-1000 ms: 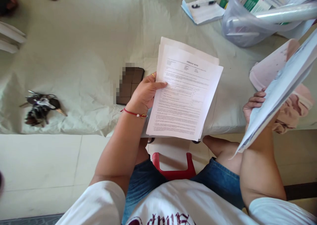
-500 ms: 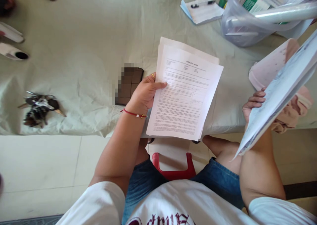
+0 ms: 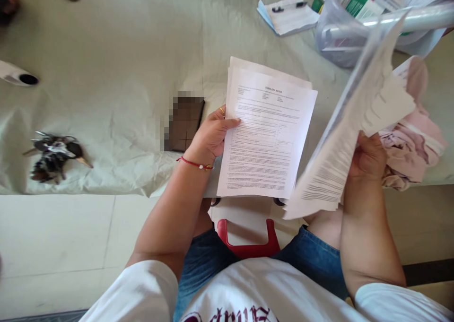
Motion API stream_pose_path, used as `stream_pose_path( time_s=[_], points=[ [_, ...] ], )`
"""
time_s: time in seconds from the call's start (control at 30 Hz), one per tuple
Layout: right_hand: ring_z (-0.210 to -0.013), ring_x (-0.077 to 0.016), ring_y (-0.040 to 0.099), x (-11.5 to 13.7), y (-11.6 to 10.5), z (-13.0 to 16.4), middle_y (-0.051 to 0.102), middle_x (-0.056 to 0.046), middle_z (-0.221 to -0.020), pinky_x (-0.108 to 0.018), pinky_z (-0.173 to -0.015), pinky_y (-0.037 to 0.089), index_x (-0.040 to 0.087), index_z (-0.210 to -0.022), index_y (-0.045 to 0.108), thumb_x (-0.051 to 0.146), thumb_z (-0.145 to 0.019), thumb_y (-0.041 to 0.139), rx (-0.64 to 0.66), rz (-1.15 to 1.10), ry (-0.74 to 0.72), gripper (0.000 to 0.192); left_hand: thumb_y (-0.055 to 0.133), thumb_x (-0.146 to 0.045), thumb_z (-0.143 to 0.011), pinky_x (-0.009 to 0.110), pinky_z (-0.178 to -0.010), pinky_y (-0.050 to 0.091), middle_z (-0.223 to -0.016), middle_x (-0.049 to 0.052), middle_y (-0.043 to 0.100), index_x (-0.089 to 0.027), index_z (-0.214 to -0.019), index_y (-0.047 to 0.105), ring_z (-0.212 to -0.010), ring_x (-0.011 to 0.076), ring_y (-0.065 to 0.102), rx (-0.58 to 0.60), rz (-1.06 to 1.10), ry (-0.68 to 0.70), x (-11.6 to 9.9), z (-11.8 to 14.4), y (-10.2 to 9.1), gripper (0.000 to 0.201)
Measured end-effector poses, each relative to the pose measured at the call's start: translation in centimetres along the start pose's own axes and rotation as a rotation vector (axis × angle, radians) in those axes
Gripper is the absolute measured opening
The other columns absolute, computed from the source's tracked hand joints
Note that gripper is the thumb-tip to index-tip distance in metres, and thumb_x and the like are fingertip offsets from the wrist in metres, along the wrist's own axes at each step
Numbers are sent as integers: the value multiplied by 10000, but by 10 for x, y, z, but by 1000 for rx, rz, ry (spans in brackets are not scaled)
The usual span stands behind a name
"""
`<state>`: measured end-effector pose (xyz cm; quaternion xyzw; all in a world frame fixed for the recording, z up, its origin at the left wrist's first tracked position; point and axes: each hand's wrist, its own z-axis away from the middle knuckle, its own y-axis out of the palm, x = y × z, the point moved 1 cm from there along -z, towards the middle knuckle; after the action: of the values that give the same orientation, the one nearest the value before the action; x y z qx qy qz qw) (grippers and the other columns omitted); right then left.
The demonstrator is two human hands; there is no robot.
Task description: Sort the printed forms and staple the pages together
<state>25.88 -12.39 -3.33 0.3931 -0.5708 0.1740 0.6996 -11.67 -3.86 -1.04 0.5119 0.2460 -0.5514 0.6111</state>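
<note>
My left hand [image 3: 214, 128] grips the left edge of a small stack of printed sheets [image 3: 266, 137], thumb on top. The top sheet is headed "OVERLEAF NOTES" and faces up. To the right, my right hand [image 3: 369, 156] pinches the edge of a second bunch of papers [image 3: 329, 152], which is tilted steeply and blurred at its upper end. Its pages are fanned apart, and its lower corner comes close to the left stack's lower right corner. A dark phone-like object [image 3: 186, 123], partly pixelated, lies just left of my left hand.
Keys [image 3: 56, 154] lie on the cloth-covered table [image 3: 124, 66] at left, near a white cylindrical object [image 3: 17, 73]. Behind are a notepad with a pen [image 3: 289, 14] and a clear plastic tub [image 3: 333, 38] of items. Crumpled pink cloth [image 3: 411, 147] sits at right. A red stool [image 3: 248, 250] is below.
My right hand has turned and brought its papers leftward, toward the left stack, with their pages fanning. My left hand and its sheets have shifted only slightly.
</note>
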Motion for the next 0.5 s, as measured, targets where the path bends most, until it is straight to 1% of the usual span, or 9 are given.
stream_pose_path(
  time_s=[0.07, 0.13, 0.23, 0.3, 0.37, 0.4, 0.43, 0.5],
  points=[
    [-1182, -230, 821, 0, 14, 10, 859, -60, -1228, -362, -1179, 659, 217, -1054, 851, 213, -588, 932, 46, 37, -38, 473, 821, -187, -720, 648, -1167, 656, -1200, 99, 868, -225, -1168, 714, -1381, 429, 772, -6, 13, -10, 3, -2, 3, 462],
    [-1138, -259, 839, -2, 23, 17, 876, -74, -1194, -426, -1185, 664, 198, -1061, 866, 242, -578, 978, 100, 69, -24, 498, 830, -185, -731, 617, -1153, 669, -1156, 94, 874, -221, -1116, 697, -1325, 404, 801, -9, 24, -27, 5, -2, 5, 408],
    [-1051, -298, 860, -6, 30, 20, 897, -79, -1130, -500, -1107, 704, 203, -1038, 877, 292, -553, 1046, 173, 120, 58, 521, 833, -180, -740, 571, -1114, 690, -1080, 74, 882, -223, -1087, 695, -1221, 368, 842, -17, 31, -42, 7, 0, 7, 375],
    [-971, -293, 861, -10, 31, 18, 902, -89, -1098, -492, -1024, 731, 196, -1028, 884, 312, -524, 1070, 195, 175, 139, 550, 829, -185, -750, 564, -1100, 695, -1067, 66, 883, -229, -1085, 694, -1197, 361, 848, -29, 30, -44, 7, 2, 7, 364],
    [-891, -273, 848, -15, 33, 13, 902, -96, -1068, -463, -941, 746, 182, -1013, 886, 299, -499, 1067, 164, 217, 191, 558, 840, -198, -759, 567, -1104, 692, -1104, 75, 884, -236, -1087, 679, -1226, 370, 840, -46, 32, -39, 9, 4, 6, 368],
    [-867, -266, 840, -17, 34, 10, 900, -94, -1042, -453, -913, 748, 175, -996, 883, 275, -489, 1056, 134, 223, 195, 545, 851, -205, -760, 569, -1111, 688, -1138, 83, 882, -240, -1092, 667, -1253, 375, 831, -57, 35, -31, 10, 5, 5, 381],
    [-864, -265, 836, -19, 36, 6, 896, -92, -1016, -453, -902, 748, 169, -981, 876, 245, -487, 1039, 101, 215, 185, 526, 861, -209, -757, 569, -1118, 684, -1173, 93, 880, -242, -1099, 656, -1280, 382, 821, -72, 40, -20, 12, 6, 4, 401],
    [-898, -279, 838, -24, 43, -1, 885, -92, -991, -474, -929, 745, 154, -969, 858, 187, -504, 991, 55, 171, 139, 485, 875, -215, -753, 571, -1133, 675, -1222, 110, 874, -238, -1117, 648, -1318, 392, 805, -104, 47, 1, 13, 8, 2, 430]
  ],
)
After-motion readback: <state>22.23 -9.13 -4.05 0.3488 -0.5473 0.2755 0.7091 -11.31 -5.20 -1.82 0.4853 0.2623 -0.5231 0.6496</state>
